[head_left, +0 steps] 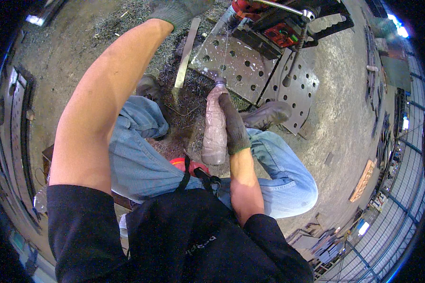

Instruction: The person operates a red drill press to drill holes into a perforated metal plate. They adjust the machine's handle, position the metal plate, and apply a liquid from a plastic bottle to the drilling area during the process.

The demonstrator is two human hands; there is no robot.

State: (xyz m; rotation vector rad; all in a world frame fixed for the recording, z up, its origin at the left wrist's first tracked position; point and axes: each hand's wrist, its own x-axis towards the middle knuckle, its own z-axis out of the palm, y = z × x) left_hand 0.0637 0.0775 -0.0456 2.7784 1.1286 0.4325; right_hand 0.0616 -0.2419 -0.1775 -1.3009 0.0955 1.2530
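My right hand, in a dark work glove, grips a squeezed plastic bottle with a brownish, crinkled body and a purplish cap. The bottle points away from me, and a thin line like a jet of liquid runs from its cap toward the machine. My left hand, in a grey glove, reaches far forward at the top edge; its fingers are out of sight. Ahead stands a drilling machine with red parts and a metal lever, over a steel plate with several round holes.
A flat metal strip lies left of the plate, among dark metal shavings. A second perforated plate adjoins at right, near my boot. A red object sits between my legs. Stacked metal pieces lie at lower right.
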